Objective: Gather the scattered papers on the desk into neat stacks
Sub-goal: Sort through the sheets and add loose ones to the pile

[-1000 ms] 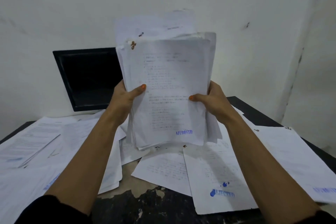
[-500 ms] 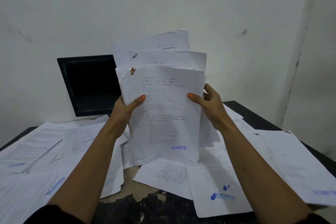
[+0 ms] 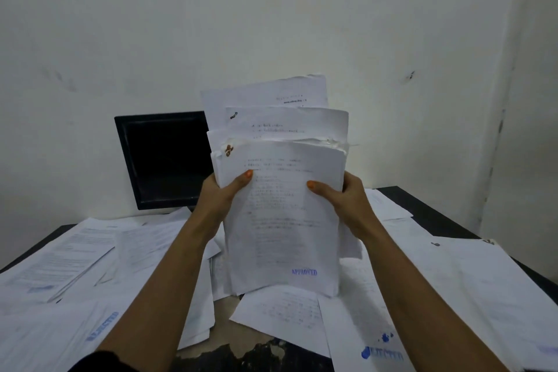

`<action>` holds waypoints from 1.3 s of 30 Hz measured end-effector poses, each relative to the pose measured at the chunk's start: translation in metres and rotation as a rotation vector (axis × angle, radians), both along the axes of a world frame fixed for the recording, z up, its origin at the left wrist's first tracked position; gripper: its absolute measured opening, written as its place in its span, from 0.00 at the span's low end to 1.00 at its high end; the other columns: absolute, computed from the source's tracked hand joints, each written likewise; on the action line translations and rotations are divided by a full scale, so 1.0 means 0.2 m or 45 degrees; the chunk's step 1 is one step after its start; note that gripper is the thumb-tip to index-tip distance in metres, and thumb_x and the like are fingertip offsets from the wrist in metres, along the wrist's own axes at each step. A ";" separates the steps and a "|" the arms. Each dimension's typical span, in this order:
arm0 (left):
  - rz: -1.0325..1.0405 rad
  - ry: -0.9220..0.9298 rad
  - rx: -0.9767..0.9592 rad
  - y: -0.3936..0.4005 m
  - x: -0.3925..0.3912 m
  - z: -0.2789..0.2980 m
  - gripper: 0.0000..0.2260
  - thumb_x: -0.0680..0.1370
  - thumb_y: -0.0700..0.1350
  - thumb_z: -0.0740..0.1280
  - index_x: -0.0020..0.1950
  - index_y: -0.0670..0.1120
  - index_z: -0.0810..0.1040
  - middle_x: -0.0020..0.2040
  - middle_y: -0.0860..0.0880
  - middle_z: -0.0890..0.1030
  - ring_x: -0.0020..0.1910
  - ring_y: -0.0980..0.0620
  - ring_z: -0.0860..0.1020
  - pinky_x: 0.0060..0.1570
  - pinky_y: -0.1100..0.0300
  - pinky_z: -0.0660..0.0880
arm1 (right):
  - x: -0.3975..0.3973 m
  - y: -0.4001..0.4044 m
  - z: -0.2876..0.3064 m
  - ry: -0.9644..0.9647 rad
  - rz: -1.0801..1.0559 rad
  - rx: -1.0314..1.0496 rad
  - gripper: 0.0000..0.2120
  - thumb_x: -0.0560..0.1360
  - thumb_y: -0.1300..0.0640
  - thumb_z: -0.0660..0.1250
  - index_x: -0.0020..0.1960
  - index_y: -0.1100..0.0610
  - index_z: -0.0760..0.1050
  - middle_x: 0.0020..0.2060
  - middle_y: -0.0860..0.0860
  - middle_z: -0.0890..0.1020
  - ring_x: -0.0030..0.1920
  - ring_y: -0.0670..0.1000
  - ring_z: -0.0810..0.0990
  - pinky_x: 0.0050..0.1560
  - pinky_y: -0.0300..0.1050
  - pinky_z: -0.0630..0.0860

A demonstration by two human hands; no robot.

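Note:
A thick sheaf of white papers (image 3: 280,220) stands upright in the middle of the view, its lower edge down among the sheets on the desk (image 3: 422,205). The front sheet bears a blue APPROVED stamp. Several sheets stick up unevenly at the back. My left hand (image 3: 223,193) grips the sheaf's left edge, thumb on the front. My right hand (image 3: 341,196) grips its right edge the same way. Loose sheets (image 3: 75,257) cover the desk on both sides; some of them carry a blue REJECTED stamp (image 3: 382,355).
A dark monitor (image 3: 164,160) stands at the back left against a white wall. The black desk's right and far edges show at the right. Worn, peeling desk surface (image 3: 256,353) shows near the front between the sheets.
Both hands have brought the sheaf downward, from held in the air to resting on the desk. The back sheets now stick up higher than the front ones.

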State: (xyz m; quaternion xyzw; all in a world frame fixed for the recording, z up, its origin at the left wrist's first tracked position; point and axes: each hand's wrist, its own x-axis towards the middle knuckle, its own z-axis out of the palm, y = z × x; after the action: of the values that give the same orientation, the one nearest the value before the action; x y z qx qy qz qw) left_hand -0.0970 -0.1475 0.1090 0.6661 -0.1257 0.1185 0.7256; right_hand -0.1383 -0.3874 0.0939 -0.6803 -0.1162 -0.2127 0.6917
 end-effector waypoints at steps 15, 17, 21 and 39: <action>-0.005 0.040 0.116 0.03 -0.01 -0.10 0.17 0.68 0.53 0.75 0.55 0.56 0.76 0.53 0.54 0.81 0.51 0.54 0.80 0.51 0.53 0.79 | 0.02 0.03 -0.19 0.082 -0.021 0.034 0.20 0.65 0.45 0.77 0.52 0.47 0.75 0.49 0.50 0.83 0.42 0.45 0.85 0.36 0.36 0.79; -0.009 0.035 0.121 0.04 -0.01 -0.10 0.25 0.63 0.61 0.77 0.55 0.56 0.76 0.53 0.53 0.81 0.51 0.53 0.81 0.51 0.53 0.80 | 0.03 0.02 -0.17 0.008 -0.058 0.073 0.21 0.65 0.46 0.77 0.54 0.48 0.75 0.49 0.49 0.83 0.44 0.46 0.85 0.39 0.39 0.80; -0.004 0.049 0.035 0.06 0.02 -0.12 0.43 0.50 0.70 0.78 0.60 0.52 0.77 0.55 0.50 0.83 0.52 0.49 0.82 0.48 0.52 0.81 | 0.05 0.04 -0.12 -0.054 -0.026 0.131 0.25 0.64 0.47 0.76 0.57 0.48 0.72 0.50 0.48 0.82 0.47 0.48 0.84 0.41 0.42 0.81; 0.116 -0.090 0.127 0.02 -0.02 -0.09 0.21 0.73 0.49 0.73 0.65 0.49 0.74 0.54 0.53 0.81 0.51 0.53 0.80 0.45 0.58 0.79 | 0.05 0.02 -0.07 -0.105 -0.103 0.006 0.29 0.67 0.49 0.78 0.64 0.50 0.71 0.55 0.48 0.80 0.52 0.48 0.81 0.49 0.47 0.82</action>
State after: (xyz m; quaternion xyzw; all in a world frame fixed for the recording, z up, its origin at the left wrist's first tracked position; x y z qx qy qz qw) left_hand -0.1017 -0.1443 0.0914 0.7019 -0.1264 0.1685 0.6804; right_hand -0.1276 -0.3825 0.0805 -0.6733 -0.1166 -0.2686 0.6789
